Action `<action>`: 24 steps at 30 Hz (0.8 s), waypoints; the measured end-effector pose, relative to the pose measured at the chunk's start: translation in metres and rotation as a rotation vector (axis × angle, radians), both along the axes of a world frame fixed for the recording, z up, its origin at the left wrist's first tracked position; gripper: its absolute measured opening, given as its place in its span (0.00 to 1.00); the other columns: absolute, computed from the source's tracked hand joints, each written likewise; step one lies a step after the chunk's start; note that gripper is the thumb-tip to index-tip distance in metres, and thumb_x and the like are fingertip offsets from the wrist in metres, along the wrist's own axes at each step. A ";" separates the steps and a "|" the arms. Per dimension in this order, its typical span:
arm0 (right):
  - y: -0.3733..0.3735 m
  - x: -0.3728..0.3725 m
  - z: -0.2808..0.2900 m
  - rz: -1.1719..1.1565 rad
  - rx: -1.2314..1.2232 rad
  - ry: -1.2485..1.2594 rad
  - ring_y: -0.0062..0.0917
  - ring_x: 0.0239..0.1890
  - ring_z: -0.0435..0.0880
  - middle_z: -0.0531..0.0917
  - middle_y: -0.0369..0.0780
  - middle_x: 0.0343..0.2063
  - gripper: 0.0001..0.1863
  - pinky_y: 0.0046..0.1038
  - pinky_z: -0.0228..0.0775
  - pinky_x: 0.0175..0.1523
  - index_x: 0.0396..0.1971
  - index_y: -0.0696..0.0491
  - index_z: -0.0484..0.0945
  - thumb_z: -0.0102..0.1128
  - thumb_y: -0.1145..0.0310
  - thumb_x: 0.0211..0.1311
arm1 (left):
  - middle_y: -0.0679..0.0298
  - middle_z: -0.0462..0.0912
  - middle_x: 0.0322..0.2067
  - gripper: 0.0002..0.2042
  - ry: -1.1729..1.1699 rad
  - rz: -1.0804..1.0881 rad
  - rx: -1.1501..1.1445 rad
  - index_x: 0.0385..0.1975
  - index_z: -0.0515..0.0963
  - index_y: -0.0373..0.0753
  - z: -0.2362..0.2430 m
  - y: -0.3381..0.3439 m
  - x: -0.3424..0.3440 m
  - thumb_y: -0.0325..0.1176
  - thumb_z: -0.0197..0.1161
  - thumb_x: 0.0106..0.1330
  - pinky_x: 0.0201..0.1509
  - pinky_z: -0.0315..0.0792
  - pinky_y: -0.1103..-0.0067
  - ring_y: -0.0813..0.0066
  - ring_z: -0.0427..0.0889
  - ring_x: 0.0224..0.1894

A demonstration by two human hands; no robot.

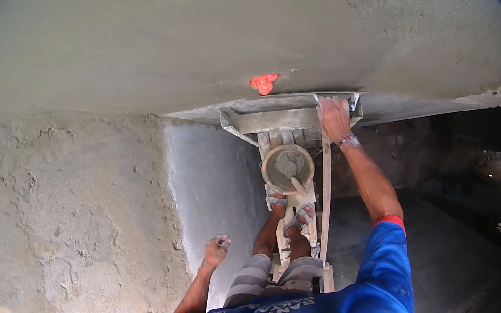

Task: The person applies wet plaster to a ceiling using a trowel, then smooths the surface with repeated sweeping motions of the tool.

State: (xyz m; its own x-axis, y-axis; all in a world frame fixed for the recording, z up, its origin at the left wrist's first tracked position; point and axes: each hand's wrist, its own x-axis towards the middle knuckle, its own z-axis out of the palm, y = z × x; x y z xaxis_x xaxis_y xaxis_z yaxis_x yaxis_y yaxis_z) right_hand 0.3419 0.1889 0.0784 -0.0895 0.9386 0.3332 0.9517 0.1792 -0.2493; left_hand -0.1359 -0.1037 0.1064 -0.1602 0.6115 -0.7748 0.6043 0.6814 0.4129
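Note:
My right hand [334,118], whitened with plaster dust, is closed over the right end of a metal frame [278,120] that lies along the plastered wall [217,35]. Beside its wrist runs a long narrow wooden batten [324,200]. Low on the left, my left hand [217,250] hangs apart from the rough wall with its fingers curled; whatever is inside them, if anything, is hidden. Between the frame and my feet stands a round basin [271,176] of wet grey mortar. A pale handle [298,187] sticks out over its near rim.
My feet [305,214] stand on narrow planks [284,262] high above a dark floor [349,236]. An orange-red patch [264,83] sits in the smooth wall just above the frame. Rough plaster [63,193] covers the left side, beside a smoother grey surface [215,177].

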 end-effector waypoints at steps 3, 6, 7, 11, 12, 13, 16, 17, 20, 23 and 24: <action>-0.002 0.017 0.044 0.018 -0.009 0.036 0.37 0.41 0.76 0.80 0.42 0.31 0.12 0.39 0.61 0.47 0.41 0.55 0.75 0.58 0.67 0.59 | 0.55 0.84 0.34 0.16 -0.013 -0.043 -0.009 0.47 0.77 0.31 -0.003 0.004 0.008 0.37 0.61 0.66 0.45 0.75 0.75 0.69 0.82 0.37; -0.003 0.028 0.083 0.028 -0.024 0.067 0.38 0.40 0.75 0.80 0.43 0.31 0.12 0.40 0.61 0.46 0.41 0.56 0.75 0.59 0.69 0.58 | 0.67 0.81 0.29 0.15 -0.053 -0.115 0.104 0.46 0.76 0.34 -0.017 -0.002 0.006 0.38 0.62 0.67 0.25 0.70 0.82 0.82 0.75 0.23; -0.005 0.033 0.098 0.025 -0.036 0.068 0.38 0.39 0.75 0.79 0.44 0.31 0.12 0.41 0.60 0.45 0.41 0.56 0.75 0.59 0.69 0.58 | 0.67 0.81 0.29 0.14 -0.043 -0.136 0.112 0.46 0.76 0.34 -0.021 0.000 0.007 0.37 0.61 0.67 0.25 0.70 0.82 0.82 0.75 0.23; -0.009 0.051 0.142 0.031 -0.045 0.106 0.40 0.40 0.75 0.79 0.45 0.32 0.13 0.41 0.60 0.45 0.43 0.58 0.74 0.58 0.70 0.59 | 0.53 0.85 0.35 0.14 -0.045 -0.081 0.036 0.46 0.78 0.30 -0.015 0.008 0.018 0.34 0.60 0.66 0.46 0.75 0.75 0.68 0.84 0.39; -0.009 0.054 0.154 0.042 -0.021 0.123 0.41 0.40 0.75 0.79 0.46 0.32 0.14 0.41 0.60 0.45 0.43 0.58 0.74 0.57 0.70 0.59 | 0.53 0.85 0.35 0.14 -0.047 -0.080 0.035 0.46 0.78 0.30 -0.014 0.008 0.019 0.34 0.60 0.66 0.46 0.75 0.75 0.68 0.84 0.39; -0.010 0.059 0.169 0.039 -0.020 0.117 0.41 0.40 0.75 0.79 0.46 0.32 0.14 0.41 0.60 0.45 0.43 0.58 0.74 0.57 0.70 0.59 | 0.53 0.85 0.35 0.14 -0.069 -0.064 0.047 0.45 0.78 0.30 -0.014 0.009 0.020 0.33 0.59 0.66 0.46 0.75 0.76 0.69 0.84 0.39; -0.008 0.069 0.202 0.058 -0.047 0.090 0.43 0.40 0.76 0.80 0.48 0.35 0.15 0.41 0.61 0.47 0.45 0.59 0.75 0.57 0.69 0.59 | 0.53 0.85 0.35 0.13 -0.089 -0.035 0.061 0.45 0.78 0.30 -0.021 0.006 0.017 0.32 0.59 0.66 0.46 0.75 0.76 0.69 0.84 0.39; -0.009 0.072 0.210 0.061 -0.049 0.089 0.43 0.40 0.76 0.80 0.48 0.35 0.15 0.41 0.61 0.47 0.45 0.59 0.75 0.57 0.69 0.59 | 0.53 0.85 0.35 0.12 -0.089 -0.029 0.063 0.44 0.78 0.30 -0.022 0.005 0.016 0.31 0.59 0.66 0.45 0.75 0.76 0.69 0.84 0.39; -0.015 0.078 0.239 0.022 -0.004 0.075 0.44 0.44 0.77 0.81 0.50 0.38 0.16 0.41 0.62 0.51 0.46 0.60 0.75 0.60 0.70 0.58 | 0.53 0.85 0.34 0.12 -0.115 -0.003 0.080 0.44 0.78 0.30 -0.025 0.000 0.013 0.31 0.59 0.66 0.45 0.75 0.76 0.69 0.84 0.38; -0.028 0.077 0.262 0.002 0.253 0.015 0.40 0.34 0.80 0.81 0.49 0.30 0.14 0.37 0.69 0.42 0.42 0.60 0.75 0.63 0.73 0.58 | 0.54 0.85 0.34 0.12 -0.054 -0.046 0.101 0.45 0.78 0.29 -0.026 -0.005 0.009 0.31 0.59 0.66 0.44 0.75 0.76 0.69 0.84 0.37; -0.037 0.070 0.269 -0.101 0.190 0.179 0.38 0.28 0.80 0.80 0.48 0.26 0.12 0.34 0.70 0.37 0.39 0.60 0.74 0.65 0.73 0.58 | 0.54 0.85 0.34 0.12 -0.046 -0.027 0.088 0.45 0.78 0.29 -0.025 -0.008 0.007 0.31 0.59 0.66 0.44 0.75 0.76 0.69 0.84 0.37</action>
